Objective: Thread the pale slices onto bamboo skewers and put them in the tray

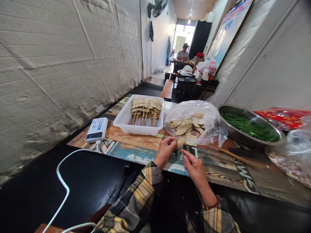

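Between the fingertips of my left hand (165,152) is a thin, pale beige food slice (181,142). My right hand (195,168) grips a thin bamboo skewer (198,193), whose tip end is at the slice; I cannot tell how far it goes in. Just beyond my hands, an open clear plastic bag (206,113) holds loose slices (184,125) of the same kind. To its left stands a white plastic tray (138,130) with stacked skewered slices (146,108), their sticks pointing toward me.
Loose skewers (234,156) lie right of my hands. A steel bowl (283,140) of green vegetables (252,127) stands at the right, near plastic bags (300,144). A white power bank (96,129) with a white cable (65,186) lies left. Another person (183,55) sits far back.
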Demonstrator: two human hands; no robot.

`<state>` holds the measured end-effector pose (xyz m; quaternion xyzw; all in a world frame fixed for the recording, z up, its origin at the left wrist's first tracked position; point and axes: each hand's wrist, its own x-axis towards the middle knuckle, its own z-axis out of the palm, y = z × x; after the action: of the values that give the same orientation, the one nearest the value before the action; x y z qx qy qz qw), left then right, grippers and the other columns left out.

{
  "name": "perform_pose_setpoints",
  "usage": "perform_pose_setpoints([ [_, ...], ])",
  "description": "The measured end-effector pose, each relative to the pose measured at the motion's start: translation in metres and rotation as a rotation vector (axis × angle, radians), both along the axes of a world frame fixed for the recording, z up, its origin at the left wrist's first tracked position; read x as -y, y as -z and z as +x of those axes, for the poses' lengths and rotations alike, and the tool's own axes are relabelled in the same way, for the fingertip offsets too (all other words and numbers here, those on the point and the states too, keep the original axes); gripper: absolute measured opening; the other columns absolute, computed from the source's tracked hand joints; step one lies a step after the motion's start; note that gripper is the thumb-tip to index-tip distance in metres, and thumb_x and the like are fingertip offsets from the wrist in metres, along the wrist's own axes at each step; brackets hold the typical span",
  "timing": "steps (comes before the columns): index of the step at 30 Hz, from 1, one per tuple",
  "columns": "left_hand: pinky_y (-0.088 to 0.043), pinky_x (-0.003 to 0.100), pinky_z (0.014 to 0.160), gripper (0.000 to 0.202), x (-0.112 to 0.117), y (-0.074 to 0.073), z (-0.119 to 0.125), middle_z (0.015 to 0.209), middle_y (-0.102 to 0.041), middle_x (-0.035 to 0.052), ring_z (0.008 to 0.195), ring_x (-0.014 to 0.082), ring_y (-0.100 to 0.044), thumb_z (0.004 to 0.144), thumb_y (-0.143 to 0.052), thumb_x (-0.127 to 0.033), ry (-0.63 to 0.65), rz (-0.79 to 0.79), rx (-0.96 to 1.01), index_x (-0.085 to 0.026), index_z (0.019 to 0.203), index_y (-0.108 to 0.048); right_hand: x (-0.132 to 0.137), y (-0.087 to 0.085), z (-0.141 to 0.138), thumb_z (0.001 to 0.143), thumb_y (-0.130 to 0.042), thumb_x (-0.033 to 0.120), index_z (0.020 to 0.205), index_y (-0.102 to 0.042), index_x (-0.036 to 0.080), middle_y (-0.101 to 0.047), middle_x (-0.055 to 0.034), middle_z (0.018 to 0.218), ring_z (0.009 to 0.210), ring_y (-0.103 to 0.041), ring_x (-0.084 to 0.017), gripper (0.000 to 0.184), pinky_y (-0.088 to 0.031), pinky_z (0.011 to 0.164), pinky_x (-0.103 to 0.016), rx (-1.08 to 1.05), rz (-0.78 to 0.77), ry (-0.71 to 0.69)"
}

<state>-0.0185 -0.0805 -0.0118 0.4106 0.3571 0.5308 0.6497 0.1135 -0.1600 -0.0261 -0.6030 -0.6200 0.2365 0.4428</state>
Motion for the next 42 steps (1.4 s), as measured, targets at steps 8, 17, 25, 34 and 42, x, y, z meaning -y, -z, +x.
perform_pose_setpoints([
  [8,-0.046,0.023,0.056,0.021,-0.0003,-0.002,0.0029,0.063,-0.06,-0.0026,0.055,0.0102,-0.054,0.062,-0.073,-0.028,-0.046,-0.021,-0.003,-0.017,0.072,-0.058,-0.0024,0.005,-0.0003,0.092,-0.047,0.04,0.116,-0.069,0.012,-0.057,0.0009,0.051,0.046,-0.054,-0.014,0.043,-0.042,0.046,-0.023,-0.054,-0.02,0.013],
  [17,-0.045,0.022,0.057,0.019,0.0013,-0.0055,0.0018,0.066,-0.058,-0.0034,0.057,0.0097,-0.053,0.064,-0.071,-0.027,-0.037,0.013,0.001,-0.017,0.073,-0.057,-0.0042,0.0074,0.0004,0.091,-0.049,0.039,0.116,-0.069,0.011,-0.054,0.0023,0.05,0.043,-0.052,-0.012,0.043,-0.041,0.044,-0.022,-0.116,-0.034,-0.01],
  [25,-0.041,0.022,0.059,0.018,0.0005,-0.0025,0.0022,0.065,-0.057,-0.003,0.058,0.0097,-0.052,0.067,-0.07,-0.029,0.019,0.07,-0.061,-0.017,0.072,-0.058,-0.0058,0.0065,0.002,0.09,-0.05,0.045,0.102,-0.068,0.012,-0.053,0.0033,0.048,0.038,-0.047,-0.01,0.04,-0.036,0.038,-0.02,-0.182,-0.077,0.002],
  [34,-0.041,0.022,0.061,0.035,-0.0002,-0.0021,0.0002,0.072,-0.062,-0.0004,0.065,0.0116,-0.055,0.073,-0.069,-0.039,0.082,0.096,-0.175,-0.016,0.099,-0.062,-0.007,0.0009,0.0015,0.088,-0.052,0.051,0.089,-0.064,0.014,-0.054,0.0046,0.048,0.033,-0.044,-0.008,0.038,-0.034,0.038,-0.019,-0.319,-0.113,0.029],
  [42,-0.045,0.025,0.069,0.037,-0.0034,-0.0035,0.0006,0.083,-0.069,0.0054,0.076,0.0159,-0.061,0.07,-0.074,-0.044,0.203,0.024,-0.051,-0.014,0.091,-0.07,-0.0069,0.0005,-0.0011,0.09,-0.051,0.047,0.09,-0.064,0.015,-0.054,0.005,0.048,0.034,-0.046,-0.008,0.034,-0.035,0.039,-0.019,-0.293,-0.073,-0.003],
])
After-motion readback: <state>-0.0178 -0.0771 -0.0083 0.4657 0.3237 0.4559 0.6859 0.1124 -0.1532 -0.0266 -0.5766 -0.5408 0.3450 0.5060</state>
